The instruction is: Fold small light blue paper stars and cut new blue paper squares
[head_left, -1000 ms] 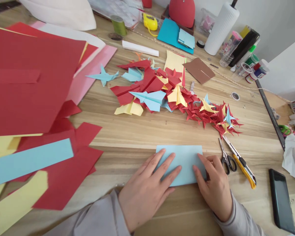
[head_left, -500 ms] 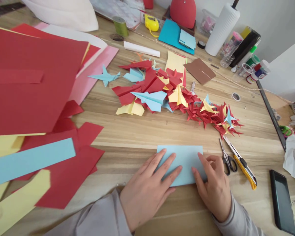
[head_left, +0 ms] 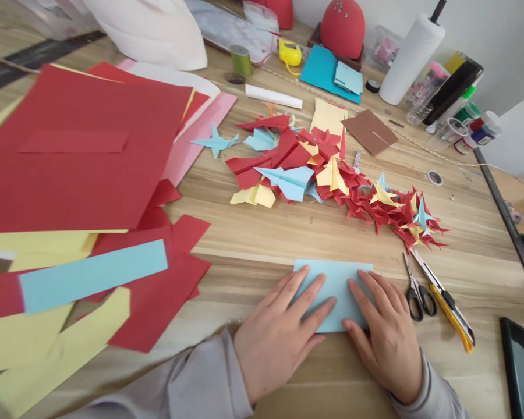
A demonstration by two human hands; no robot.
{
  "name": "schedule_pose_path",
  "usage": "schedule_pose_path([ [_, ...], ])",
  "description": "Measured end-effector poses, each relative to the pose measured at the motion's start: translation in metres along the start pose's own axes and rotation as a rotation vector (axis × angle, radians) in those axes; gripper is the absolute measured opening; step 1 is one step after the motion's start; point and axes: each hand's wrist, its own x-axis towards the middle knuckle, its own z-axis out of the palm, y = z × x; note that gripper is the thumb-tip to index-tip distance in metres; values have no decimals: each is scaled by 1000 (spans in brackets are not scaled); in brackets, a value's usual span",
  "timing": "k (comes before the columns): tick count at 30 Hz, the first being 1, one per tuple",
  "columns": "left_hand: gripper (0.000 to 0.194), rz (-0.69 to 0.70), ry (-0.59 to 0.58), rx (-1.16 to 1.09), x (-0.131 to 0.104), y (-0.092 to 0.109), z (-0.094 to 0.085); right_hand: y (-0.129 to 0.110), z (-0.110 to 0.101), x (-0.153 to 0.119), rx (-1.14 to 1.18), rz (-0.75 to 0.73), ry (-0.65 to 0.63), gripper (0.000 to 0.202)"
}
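A light blue sheet of paper (head_left: 336, 282) lies flat on the wooden table in front of me, its long side running left to right. My left hand (head_left: 283, 326) rests on its left part, fingers spread and pressing it down. On the right part lies my right hand (head_left: 384, 331), fingers stretched out and apart, the thumb at the near edge. Both hands cover the paper's side edges. Just right of my right hand are black-handled scissors (head_left: 419, 294) and a yellow box cutter (head_left: 452, 314) with its blade showing.
Beyond the paper lies a heap of folded red, yellow and blue paper planes (head_left: 288, 174). Red sheets (head_left: 91, 174) and a blue strip (head_left: 96, 276) spread over the left side. A phone (head_left: 521, 366) lies at the right. Bottles, a yellow tape measure (head_left: 289, 53) and a tape roll (head_left: 435, 177) are farther back.
My right hand's fingers have uncurled and now lie flatter over the paper's right part. My left hand stays on the paper. The whole view has shifted, moving things rightward in the picture.
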Motion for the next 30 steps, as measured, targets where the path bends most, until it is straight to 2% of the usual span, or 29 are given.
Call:
schedule_pose_path([
  [12,41,-15,13,-35,0,1,0,0,2,-1,0,10,-10,47],
  [21,47,1,96,-8,-1,-2,3,2,3,-2,-25,-3,-7,46],
  [30,43,117,121,17,0,-5,4,2,3,-2,-30,-14,-2,47],
])
